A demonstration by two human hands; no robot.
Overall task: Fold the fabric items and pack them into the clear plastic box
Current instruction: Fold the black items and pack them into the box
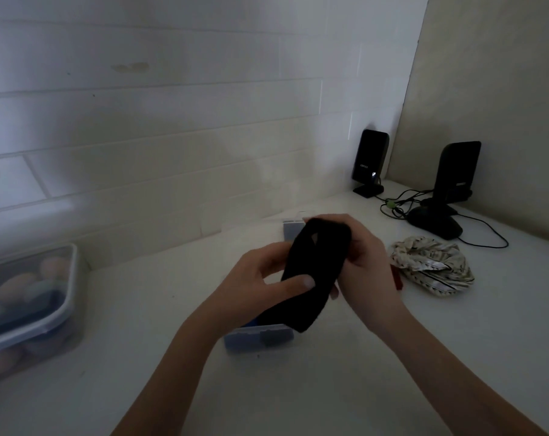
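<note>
Both my hands hold a black fabric piece (314,275), folded over into a long band, above the white counter. My left hand (260,278) pinches its lower left edge with the thumb on top. My right hand (366,256) grips its upper right end. Directly beneath them lies the clear plastic box (257,338); I see its near rim and a far corner, with something blue inside. The rest of the box is hidden by my hands and the fabric. A crumpled cream patterned cloth (430,265) lies on the counter to the right, with a bit of red fabric (396,280) beside it.
A lidded clear container (31,297) with coloured items stands at the left edge. Two black speakers (369,160) (455,171), a black mouse (433,223) and cables occupy the back right corner. A tiled wall runs along the back of the white counter (172,357).
</note>
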